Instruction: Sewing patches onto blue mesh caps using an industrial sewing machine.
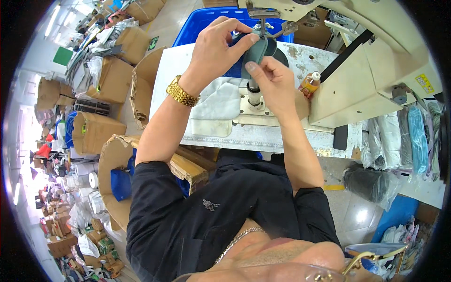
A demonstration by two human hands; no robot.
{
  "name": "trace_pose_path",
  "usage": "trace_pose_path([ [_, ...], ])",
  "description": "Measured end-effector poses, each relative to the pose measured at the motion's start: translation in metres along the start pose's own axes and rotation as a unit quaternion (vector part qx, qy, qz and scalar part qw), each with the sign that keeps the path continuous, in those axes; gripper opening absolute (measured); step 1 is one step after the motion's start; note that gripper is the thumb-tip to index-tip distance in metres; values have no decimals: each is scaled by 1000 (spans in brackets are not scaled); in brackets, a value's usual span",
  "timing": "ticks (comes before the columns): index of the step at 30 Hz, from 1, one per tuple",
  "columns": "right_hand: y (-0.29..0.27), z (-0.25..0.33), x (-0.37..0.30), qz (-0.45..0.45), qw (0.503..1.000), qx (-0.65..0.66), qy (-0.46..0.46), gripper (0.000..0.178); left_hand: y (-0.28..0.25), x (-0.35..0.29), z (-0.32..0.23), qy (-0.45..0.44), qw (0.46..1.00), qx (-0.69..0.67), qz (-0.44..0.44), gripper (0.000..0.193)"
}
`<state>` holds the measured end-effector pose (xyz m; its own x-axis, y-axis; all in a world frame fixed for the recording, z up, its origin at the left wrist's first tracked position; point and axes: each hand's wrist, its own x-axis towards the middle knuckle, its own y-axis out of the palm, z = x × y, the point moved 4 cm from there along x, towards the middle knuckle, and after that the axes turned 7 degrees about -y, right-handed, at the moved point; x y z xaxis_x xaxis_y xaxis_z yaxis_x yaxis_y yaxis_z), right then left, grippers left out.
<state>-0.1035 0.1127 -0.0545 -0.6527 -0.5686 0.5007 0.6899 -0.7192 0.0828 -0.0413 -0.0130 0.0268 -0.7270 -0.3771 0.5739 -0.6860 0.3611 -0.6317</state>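
A grey-green piece with a rounded end, like a shoe part or fabric piece, lies under the needle area of a cream sewing machine. My left hand, with a gold watch at its wrist, grips the piece's upper left edge between thumb and fingers. Lower down, my right hand pinches the near end, its thumb on top and the fingers curled beneath. Both hands are close to the presser foot. Below them a metal post rises from the machine's bed. The piece's underside is hidden.
A white cloth lies on the worn white table, left of the post. A small bottle with a white cap stands against the machine at right. Behind the table is a blue bin. Cardboard boxes crowd the left side.
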Motion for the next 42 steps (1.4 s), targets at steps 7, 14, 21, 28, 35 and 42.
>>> trace_pose_path([
  [7,12,-5,-12,34,994,103,12,11,-8,-10,-9,270,959,87,-13,16],
  [14,0,3,-11,28,993,112,40,9,-5,-12,-11,202,976,77,-14,21],
  [21,-9,13,-3,34,993,98,56,9,-4,-16,-15,183,980,80,-6,26],
  [28,-11,16,-1,51,988,122,76,9,-10,-16,-25,191,973,133,-2,30],
  [35,-10,19,-19,42,984,161,61,28,-12,-32,-35,173,976,128,41,35],
  [42,-9,19,-14,42,982,173,64,35,-9,-27,-22,143,987,61,44,34],
])
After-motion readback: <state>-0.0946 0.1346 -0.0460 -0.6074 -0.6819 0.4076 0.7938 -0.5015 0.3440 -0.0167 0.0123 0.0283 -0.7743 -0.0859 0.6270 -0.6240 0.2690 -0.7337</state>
